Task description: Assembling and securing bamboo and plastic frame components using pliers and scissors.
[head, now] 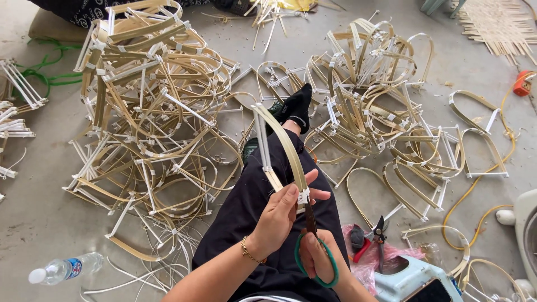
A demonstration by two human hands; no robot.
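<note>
My left hand [279, 215] grips the bamboo loop [279, 151]; right hand [319, 257] is clamped on scissors [311, 223]. Blades sit v. close to my fingers [313, 194], so a slip could nick them.

You are sitting on the bare concrete floor [45, 218] of what seems a small craft workshop: heaps of bent bamboo frames [151, 112] lie around you, a woven mat [498, 25] is near, and pliers [376, 237] wait beside.

legs: black trousers [263, 207] | foot: black sock [298, 106] | left wrist: thin gold bracelet [250, 254] | forearms: bare, no sleeves
</note>
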